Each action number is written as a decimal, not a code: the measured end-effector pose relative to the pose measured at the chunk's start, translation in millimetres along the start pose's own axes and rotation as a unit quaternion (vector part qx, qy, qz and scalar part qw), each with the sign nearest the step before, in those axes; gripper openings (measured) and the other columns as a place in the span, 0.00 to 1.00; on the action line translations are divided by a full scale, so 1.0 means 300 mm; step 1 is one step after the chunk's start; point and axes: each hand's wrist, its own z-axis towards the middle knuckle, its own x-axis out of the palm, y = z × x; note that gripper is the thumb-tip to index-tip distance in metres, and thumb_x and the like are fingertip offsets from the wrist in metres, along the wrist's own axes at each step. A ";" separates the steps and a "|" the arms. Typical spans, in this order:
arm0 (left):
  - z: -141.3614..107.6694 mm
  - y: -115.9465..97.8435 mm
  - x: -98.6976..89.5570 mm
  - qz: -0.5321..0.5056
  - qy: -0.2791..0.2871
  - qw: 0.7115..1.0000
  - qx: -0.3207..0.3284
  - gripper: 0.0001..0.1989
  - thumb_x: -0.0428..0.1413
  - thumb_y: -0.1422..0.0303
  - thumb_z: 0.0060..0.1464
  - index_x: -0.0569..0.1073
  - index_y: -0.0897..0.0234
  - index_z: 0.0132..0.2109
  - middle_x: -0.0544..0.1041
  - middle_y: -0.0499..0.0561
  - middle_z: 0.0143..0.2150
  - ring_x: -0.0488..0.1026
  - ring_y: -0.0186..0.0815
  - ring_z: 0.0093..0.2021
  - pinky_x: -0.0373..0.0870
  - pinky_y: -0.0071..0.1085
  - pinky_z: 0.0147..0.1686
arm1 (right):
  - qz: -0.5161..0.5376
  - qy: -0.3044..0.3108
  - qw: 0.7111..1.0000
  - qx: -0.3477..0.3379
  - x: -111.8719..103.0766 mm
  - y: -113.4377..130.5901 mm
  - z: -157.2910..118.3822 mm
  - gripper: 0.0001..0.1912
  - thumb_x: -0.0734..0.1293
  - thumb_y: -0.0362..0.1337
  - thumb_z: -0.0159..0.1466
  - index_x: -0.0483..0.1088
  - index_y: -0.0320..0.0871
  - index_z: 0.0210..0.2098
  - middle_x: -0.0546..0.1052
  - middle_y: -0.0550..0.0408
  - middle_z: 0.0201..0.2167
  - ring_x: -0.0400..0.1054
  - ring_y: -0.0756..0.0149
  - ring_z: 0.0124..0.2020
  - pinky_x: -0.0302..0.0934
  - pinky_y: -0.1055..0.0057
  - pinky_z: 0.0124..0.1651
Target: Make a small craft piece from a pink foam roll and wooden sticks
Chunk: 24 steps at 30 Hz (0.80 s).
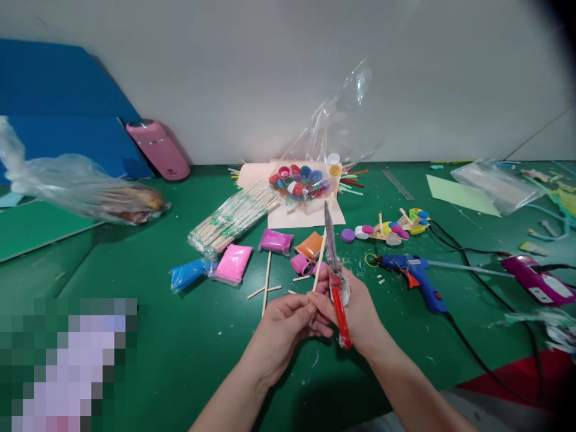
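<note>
My left hand pinches the lower end of a thin wooden stick, which points up and away from me. Closed around a pair of red-handled scissors is my right hand, and its fingertips meet the stick beside my left fingers. The scissor blades point away, just right of the stick, and look close together. In front of my hands lie a loose wooden stick and several short cut pieces. Beyond them are a purple packet, an orange packet and a pink packet.
Right of my hands is a blue glue gun with a trailing cord. Behind it sits a row of colored bottle caps with sticks. A bag of sticks, a bag of caps and a pink flask stand or lie farther back.
</note>
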 end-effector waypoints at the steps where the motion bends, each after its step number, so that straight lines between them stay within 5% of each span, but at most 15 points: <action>1: 0.000 0.000 -0.001 -0.001 -0.002 1.000 0.001 0.07 0.54 0.72 0.49 0.74 0.71 0.27 0.75 0.52 0.23 0.72 0.32 0.23 0.66 0.28 0.29 | 0.000 0.001 1.000 0.000 0.001 0.002 0.000 0.14 0.70 0.34 0.47 0.61 0.43 0.31 0.66 0.64 0.21 0.60 0.74 0.18 0.57 0.76 0.22; 8: -0.003 -0.012 -0.016 -0.028 -0.043 0.998 -0.024 0.06 0.54 0.72 0.50 0.73 0.71 0.32 0.76 0.53 0.26 0.71 0.31 0.22 0.65 0.26 0.25 | -0.024 -0.011 1.000 -0.005 -0.053 0.017 -0.008 0.14 0.69 0.37 0.49 0.62 0.43 0.32 0.68 0.62 0.23 0.64 0.71 0.24 0.60 0.75 0.27; 13: -0.002 -0.018 -0.028 -0.047 -0.050 0.997 -0.022 0.06 0.55 0.71 0.49 0.73 0.71 0.33 0.76 0.53 0.25 0.72 0.31 0.22 0.65 0.27 0.26 | -0.160 0.008 0.987 0.016 -0.132 0.024 -0.035 0.14 0.67 0.42 0.52 0.62 0.42 0.33 0.67 0.60 0.24 0.61 0.70 0.24 0.59 0.75 0.27; 20: -0.005 -0.037 -0.032 -0.042 -0.071 0.997 -0.005 0.06 0.55 0.71 0.49 0.72 0.72 0.33 0.76 0.54 0.25 0.72 0.31 0.22 0.66 0.28 0.26 | -0.428 0.074 0.899 0.053 -0.223 0.040 -0.083 0.13 0.65 0.44 0.52 0.59 0.45 0.32 0.69 0.59 0.24 0.62 0.66 0.23 0.56 0.73 0.26; 24: -0.008 -0.041 -0.031 -0.025 -0.074 0.997 -0.004 0.06 0.55 0.71 0.49 0.72 0.72 0.33 0.76 0.54 0.26 0.72 0.32 0.22 0.66 0.28 0.27 | -0.492 0.071 0.864 0.078 -0.258 0.027 -0.106 0.16 0.65 0.46 0.51 0.58 0.46 0.34 0.71 0.57 0.25 0.64 0.64 0.24 0.55 0.72 0.26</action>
